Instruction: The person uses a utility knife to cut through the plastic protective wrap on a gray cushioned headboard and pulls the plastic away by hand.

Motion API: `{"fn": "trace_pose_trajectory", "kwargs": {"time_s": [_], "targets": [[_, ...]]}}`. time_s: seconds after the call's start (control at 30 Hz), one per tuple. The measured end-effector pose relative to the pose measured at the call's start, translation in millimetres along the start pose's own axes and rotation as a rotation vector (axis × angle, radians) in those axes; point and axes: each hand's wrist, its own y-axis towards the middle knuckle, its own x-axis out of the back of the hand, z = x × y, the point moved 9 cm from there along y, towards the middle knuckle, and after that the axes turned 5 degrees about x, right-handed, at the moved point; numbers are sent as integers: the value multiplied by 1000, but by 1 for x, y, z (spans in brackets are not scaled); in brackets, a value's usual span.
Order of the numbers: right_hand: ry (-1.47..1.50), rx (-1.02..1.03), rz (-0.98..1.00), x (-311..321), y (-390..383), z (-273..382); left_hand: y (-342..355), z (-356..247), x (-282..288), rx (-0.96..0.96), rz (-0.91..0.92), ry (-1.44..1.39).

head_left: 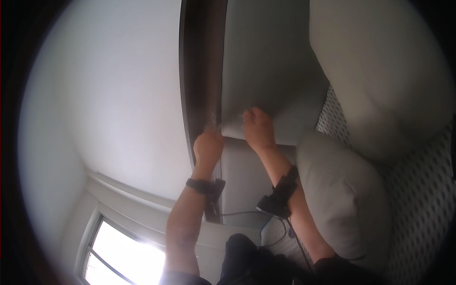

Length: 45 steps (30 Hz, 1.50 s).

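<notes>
My left hand (208, 148) is closed at the dark wooden frame (202, 61) that borders a grey padded panel (270, 61). Just beyond its fingertips, a small shiny bit (216, 119) shows at the seam between wood and padding, too blurred to name. To the right, my right hand (259, 129) is closed in front of the padded panel, close above the gap over a lower padded panel (244, 175). A faint pale spot appears by its fingertips; whatever it pinches, if anything, cannot be made out.
A grey pillow (339, 199) leans beside my right forearm, and a larger pale cushion (380, 71) stands beyond it. Patterned bedding (418, 199) lies on the right. Black devices are strapped to both wrists, with a cable (244, 213) between them. A bright window (123, 251) is at lower left.
</notes>
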Motion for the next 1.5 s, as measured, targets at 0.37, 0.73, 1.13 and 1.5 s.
{"fn": "trace_pose_trajectory", "kwargs": {"time_s": [0.37, 0.73, 1.13, 1.5], "targets": [[-19, 19, -15, 7, 4, 0, 6, -22, 3, 110, -18, -135], [-22, 55, -23, 19, -4, 10, -21, -31, 0, 65, -209, -336], [4, 15, -27, 21, -6, 6, -7, -30, 9, 12, 23, -87], [3, 15, -24, 14, -9, -6, -9, 0, 7, -61, -76, -185]]}}
